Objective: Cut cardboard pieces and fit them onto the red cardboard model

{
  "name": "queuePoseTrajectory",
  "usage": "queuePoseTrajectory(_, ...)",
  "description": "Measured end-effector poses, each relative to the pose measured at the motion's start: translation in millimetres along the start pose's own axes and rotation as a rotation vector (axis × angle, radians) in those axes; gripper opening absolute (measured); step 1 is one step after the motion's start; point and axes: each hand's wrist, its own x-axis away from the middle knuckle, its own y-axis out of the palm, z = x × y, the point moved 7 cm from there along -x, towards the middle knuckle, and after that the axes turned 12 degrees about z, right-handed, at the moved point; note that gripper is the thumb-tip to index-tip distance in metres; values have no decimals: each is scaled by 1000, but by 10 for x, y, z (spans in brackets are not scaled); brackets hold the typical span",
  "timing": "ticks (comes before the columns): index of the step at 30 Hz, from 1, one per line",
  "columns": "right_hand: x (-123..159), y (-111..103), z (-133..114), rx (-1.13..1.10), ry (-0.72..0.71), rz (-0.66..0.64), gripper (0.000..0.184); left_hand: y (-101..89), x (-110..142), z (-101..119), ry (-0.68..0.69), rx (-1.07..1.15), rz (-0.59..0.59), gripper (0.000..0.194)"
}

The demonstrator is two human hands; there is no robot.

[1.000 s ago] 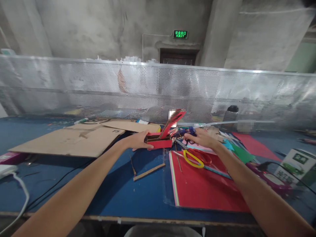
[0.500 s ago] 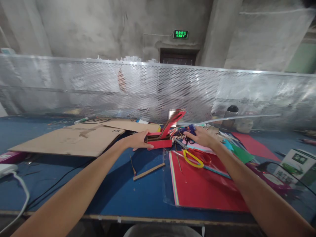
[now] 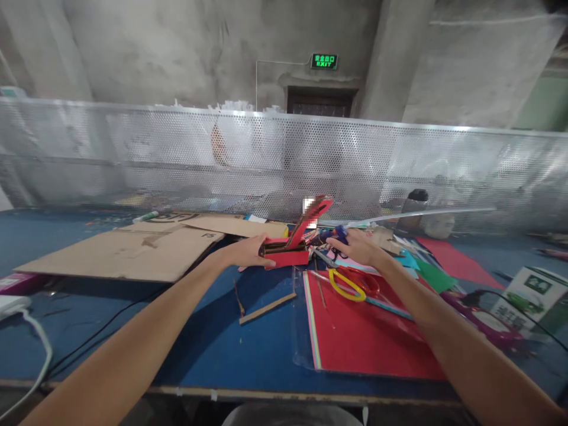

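Note:
My left hand (image 3: pixel 249 251) is closed on the left end of a small red cardboard box (image 3: pixel 288 258), its thumb along the near side. The box's brown inside shows, and a red flap (image 3: pixel 313 216) slants up to the right. My right hand (image 3: pixel 359 245) is wrapped round a dark blue glue gun (image 3: pixel 338 234), whose front points left at the right end of the box. A long pale glue stick (image 3: pixel 426 212) runs off to the right behind it. Whether the nozzle touches the box I cannot tell. Yellow-handled scissors (image 3: pixel 348 286) lie below my right hand.
Red paper sheets (image 3: pixel 377 343) in a clear sleeve lie at front right, a cardboard strip (image 3: pixel 267 309) left of them. Flat brown cardboard (image 3: pixel 128 251) covers the left. A white-green carton (image 3: pixel 528 302) stands at right. Behind the table runs a perforated metal screen (image 3: pixel 177 142).
My right hand and the glue gun have shifted slightly left, towards the box. My left hand and the box have hardly moved.

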Motion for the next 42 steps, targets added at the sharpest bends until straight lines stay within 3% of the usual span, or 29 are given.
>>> queuePoseTrajectory(9,66,60,129,-143,73,-77,51,-34,8,24,14,-23,38,69)
queuePoseTrajectory(14,26,23,108,-5,11,9,43,-35,-5,20,11,-47,38,74)
queuePoseTrajectory(20,-3,-1,14,36,-49,24,41,-9,1,6,5,-26,2,75)
queuePoseTrajectory(31,5,7,-5,96,-42,-36,39,14,3,-17,-6,14,-28,71)
queuePoseTrajectory(37,40,-14,78,-9,65,-54,46,17,12,-9,-7,29,-26,71)
queuePoseTrajectory(42,95,46,176,-124,167,-145,57,21,9,-13,4,27,-32,71)
